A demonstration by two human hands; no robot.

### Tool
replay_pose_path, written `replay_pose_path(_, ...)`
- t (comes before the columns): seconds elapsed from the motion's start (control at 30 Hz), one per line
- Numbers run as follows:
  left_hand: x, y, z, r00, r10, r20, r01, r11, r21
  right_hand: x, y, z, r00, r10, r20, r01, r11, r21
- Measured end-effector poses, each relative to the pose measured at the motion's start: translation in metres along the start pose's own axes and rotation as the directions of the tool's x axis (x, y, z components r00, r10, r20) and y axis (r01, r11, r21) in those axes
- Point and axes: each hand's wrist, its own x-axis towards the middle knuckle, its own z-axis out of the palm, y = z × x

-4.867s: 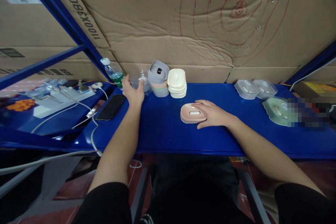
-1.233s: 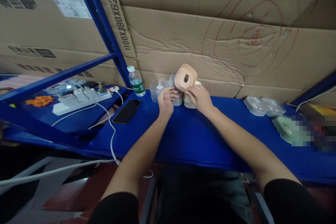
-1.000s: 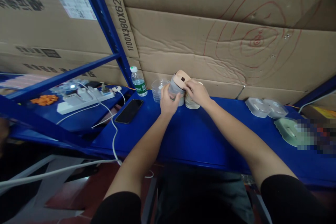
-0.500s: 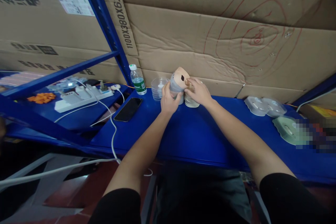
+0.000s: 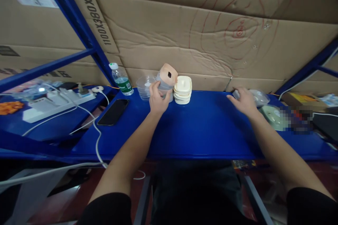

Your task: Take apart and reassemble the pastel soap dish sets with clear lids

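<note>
My left hand (image 5: 158, 99) curls its fingers around the near side of a grey container stack (image 5: 169, 95). On that stack sits a tilted peach-coloured piece (image 5: 166, 74) with a dark patch. Right beside it stands a pile of cream square lids (image 5: 183, 89). Clear plastic tubs (image 5: 144, 86), nested together, stand left of the grey stack, partly behind my left hand. Far to the right, my right hand (image 5: 244, 101) is open over clear plastic lids (image 5: 260, 97), its thumb apart from the fingers; whether it touches them I cannot tell.
A green lid (image 5: 271, 115) lies nearer on the right. At the left are a water bottle (image 5: 123, 81), a black phone (image 5: 113, 112) and a white power strip (image 5: 59, 105) with cables. Cardboard (image 5: 158, 42) backs the blue shelf (image 5: 200, 130), with blue posts at both sides.
My right hand has left the grey and cream stacks and moved right to the clear lids, uncovering the cream pile. My left hand stays on the grey stack. The view has shifted right.
</note>
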Motion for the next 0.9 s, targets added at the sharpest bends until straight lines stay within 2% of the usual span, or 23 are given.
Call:
replay_pose_path(0.07,0.001,0.0,-0.001,1.0,0.008,0.008,-0.008,1.0,0.021,-0.003,0.034,0.001,0.989,0.136,0.061,-0.126,0.981,-0.146)
replay_pose_path(0.13,0.002,0.0,-0.002,1.0,0.006,0.002,-0.006,0.999,0.034,-0.003,0.052,0.008,0.965,0.236,0.11,-0.203,0.946,-0.253)
replay_pose_path(0.2,0.003,0.0,-0.003,1.0,-0.005,-0.006,0.005,0.999,0.04,-0.004,0.055,0.019,0.948,0.277,0.155,-0.22,0.925,-0.31)
replay_pose_path(0.3,0.002,0.0,-0.004,1.0,-0.006,0.001,0.006,0.999,0.04,-0.006,0.038,0.035,0.953,0.265,0.146,-0.218,0.936,-0.278)
replay_pose_path(0.47,-0.002,0.006,-0.001,0.999,0.045,0.024,-0.045,0.999,0.023,-0.014,0.005,0.044,0.991,0.135,0.004,-0.134,0.985,-0.105)
replay_pose_path(0.63,-0.005,0.017,0.0,0.992,0.122,0.005,-0.122,0.992,-0.039,-0.022,0.004,0.046,0.994,-0.033,0.108,0.026,0.998,0.063)
replay_pose_path(0.7,-0.007,0.022,-0.001,0.989,0.15,0.005,-0.149,0.987,-0.054,-0.023,0.008,0.042,0.974,-0.177,0.139,0.15,0.971,0.186)
replay_pose_path(0.77,-0.008,0.027,-0.002,0.984,0.179,0.025,-0.178,0.983,-0.052,-0.024,0.007,0.036,0.925,-0.343,0.166,0.276,0.903,0.328)
replay_pose_path(0.83,-0.011,0.032,-0.003,0.97,0.235,0.068,-0.233,0.972,-0.046,-0.028,-0.002,0.028,0.875,-0.453,0.169,0.343,0.829,0.443)
replay_pose_path(0.9,-0.013,0.037,-0.004,0.937,0.326,0.124,-0.319,0.945,-0.067,-0.033,-0.017,0.024,0.842,-0.517,0.157,0.372,0.766,0.524)
